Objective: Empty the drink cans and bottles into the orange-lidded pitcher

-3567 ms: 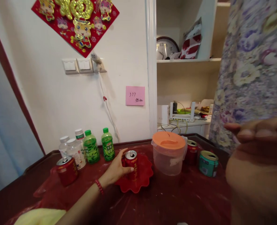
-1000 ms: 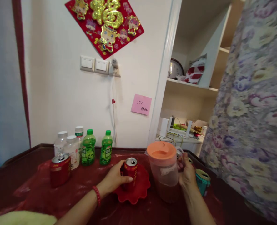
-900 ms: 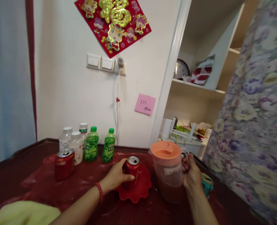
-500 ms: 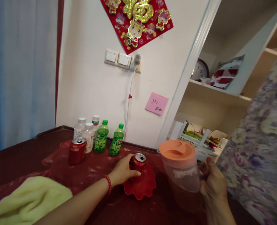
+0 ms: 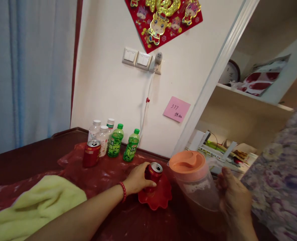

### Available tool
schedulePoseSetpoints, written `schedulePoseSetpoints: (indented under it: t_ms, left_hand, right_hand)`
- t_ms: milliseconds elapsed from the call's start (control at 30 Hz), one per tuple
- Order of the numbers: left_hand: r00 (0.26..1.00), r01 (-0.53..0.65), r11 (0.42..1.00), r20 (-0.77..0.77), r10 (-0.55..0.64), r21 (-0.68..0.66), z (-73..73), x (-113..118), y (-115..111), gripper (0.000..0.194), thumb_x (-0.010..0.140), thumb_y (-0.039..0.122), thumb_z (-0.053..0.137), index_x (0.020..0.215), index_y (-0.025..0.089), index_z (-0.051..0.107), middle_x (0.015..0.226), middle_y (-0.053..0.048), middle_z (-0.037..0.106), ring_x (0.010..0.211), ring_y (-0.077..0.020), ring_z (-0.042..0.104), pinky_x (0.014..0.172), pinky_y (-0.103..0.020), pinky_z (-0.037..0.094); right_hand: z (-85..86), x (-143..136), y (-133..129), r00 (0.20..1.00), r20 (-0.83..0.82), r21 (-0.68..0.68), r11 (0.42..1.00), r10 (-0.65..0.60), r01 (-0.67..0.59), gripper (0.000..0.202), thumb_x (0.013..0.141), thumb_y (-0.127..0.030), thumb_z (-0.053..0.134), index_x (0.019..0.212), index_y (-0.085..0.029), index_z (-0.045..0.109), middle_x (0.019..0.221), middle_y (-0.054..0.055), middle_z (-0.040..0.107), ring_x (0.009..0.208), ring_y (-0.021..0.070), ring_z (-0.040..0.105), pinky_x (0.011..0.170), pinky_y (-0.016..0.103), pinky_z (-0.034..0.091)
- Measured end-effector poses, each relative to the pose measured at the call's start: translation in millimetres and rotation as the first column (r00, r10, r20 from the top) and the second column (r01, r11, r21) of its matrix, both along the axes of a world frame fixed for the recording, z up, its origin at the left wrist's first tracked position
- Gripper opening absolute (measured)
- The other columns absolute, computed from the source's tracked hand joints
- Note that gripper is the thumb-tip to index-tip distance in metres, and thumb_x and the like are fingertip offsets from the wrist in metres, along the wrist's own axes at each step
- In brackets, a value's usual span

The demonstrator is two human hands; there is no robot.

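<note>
My left hand (image 5: 138, 179), with a red bead bracelet at the wrist, is closed around a red drink can (image 5: 155, 172). The can's top is opened, and it stands in or over a red dish with a wavy rim (image 5: 158, 202). To the right, my right hand (image 5: 235, 197) grips the handle of a clear plastic pitcher (image 5: 201, 190) with an orange lid (image 5: 187, 162). Brownish liquid shows in its lower part. The pitcher leans to the left, its lid close to the can but apart from it.
A second red can (image 5: 92, 155) stands left, before several white-capped bottles (image 5: 103, 140). Two green bottles (image 5: 115, 142) are by the wall. A yellow towel (image 5: 48, 201) lies at the front left of the dark red table (image 5: 108, 224). A floral curtain (image 5: 281, 167) hangs right.
The pitcher has tilted further left, and its lid has come nearer the can. My left hand still holds the can over the dish. The whole view has shifted slightly.
</note>
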State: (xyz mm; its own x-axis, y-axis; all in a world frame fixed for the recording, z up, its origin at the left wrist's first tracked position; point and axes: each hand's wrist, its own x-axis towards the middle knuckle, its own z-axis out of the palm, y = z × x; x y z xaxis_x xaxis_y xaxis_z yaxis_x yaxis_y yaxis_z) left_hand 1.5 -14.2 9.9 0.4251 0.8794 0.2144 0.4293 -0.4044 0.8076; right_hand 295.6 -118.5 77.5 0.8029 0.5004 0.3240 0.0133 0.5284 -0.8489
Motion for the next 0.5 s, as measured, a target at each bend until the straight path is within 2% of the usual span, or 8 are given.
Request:
schedulePoseSetpoints:
  t_ms: [233,433,500]
  left_hand:
    - [0.999,0.007,1.000,-0.033,-0.007,-0.003,-4.0,0,-1,0.069,0.069,0.031,0.095,0.131,0.021,0.065,0.134,-0.010,0.077,0.122,-0.0353,0.071,0.103,-0.043,0.054]
    - [1.000,0.004,1.000,-0.028,-0.003,0.005,-3.0,0,1,0.074,0.067,0.032,0.097,0.132,0.021,0.065,0.137,-0.011,0.075,0.126,-0.0358,0.070,0.107,-0.043,0.053]
    - [1.000,0.012,1.000,-0.022,-0.012,0.007,-3.8,0,1,0.073,0.066,0.032,0.098,0.130,0.021,0.065,0.136,-0.011,0.076,0.125,-0.0355,0.070,0.106,-0.043,0.053]
  right_hand:
    - [-6.8,1,1,0.999,0.042,-0.044,0.999,-0.030,0.032,0.069,0.049,-0.068,0.104,0.072,-0.015,0.068,0.061,-0.003,0.052,0.053,0.0062,0.040,0.045,0.018,0.035]
    - [-10.5,3,4,0.994,0.088,-0.069,0.996,-0.057,0.063,0.072,0.048,-0.072,0.104,0.075,-0.014,0.071,0.060,-0.002,0.053,0.051,0.0075,0.041,0.043,0.019,0.034]
    - [-11.6,3,3,0.989,0.136,-0.065,0.995,-0.061,0.071,0.071,0.052,-0.073,0.102,0.076,-0.014,0.071,0.060,-0.002,0.054,0.051,0.0083,0.042,0.042,0.020,0.034]
